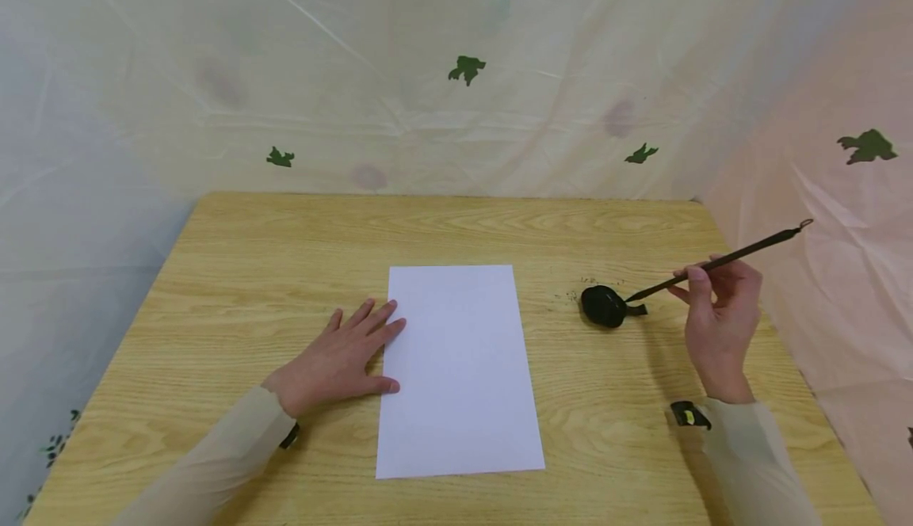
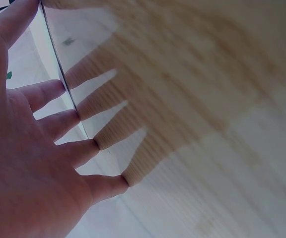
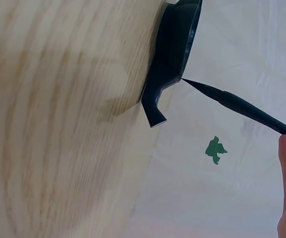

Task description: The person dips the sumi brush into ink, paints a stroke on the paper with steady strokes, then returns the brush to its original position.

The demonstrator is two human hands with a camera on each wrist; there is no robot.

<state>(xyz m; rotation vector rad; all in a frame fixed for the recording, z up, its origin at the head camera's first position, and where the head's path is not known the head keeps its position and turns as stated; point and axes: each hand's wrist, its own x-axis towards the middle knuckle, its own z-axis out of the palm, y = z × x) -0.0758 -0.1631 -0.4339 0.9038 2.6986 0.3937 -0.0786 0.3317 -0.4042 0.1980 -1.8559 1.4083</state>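
Observation:
A sheet of white paper [image 1: 460,383] lies on the wooden table in the head view. My left hand [image 1: 338,360] rests flat at its left edge, fingers spread, with several fingertips on the paper. On the right, my right hand [image 1: 723,320] pinches a dark writing brush [image 1: 742,254] with a loop at its upper end. The brush slants down to the left, its dark tip at the rim of a small black ink dish [image 1: 602,306] with a short handle. In the right wrist view, the brush tip [image 3: 197,88] meets the dish's rim [image 3: 185,64].
Small dark specks [image 1: 571,296] mark the wooden table [image 1: 285,257] beside the dish. Pale sheeting [image 1: 399,114] with green leaf-like shapes hangs behind the table and on both sides. A dark wrist device [image 1: 690,414] sits at the right cuff.

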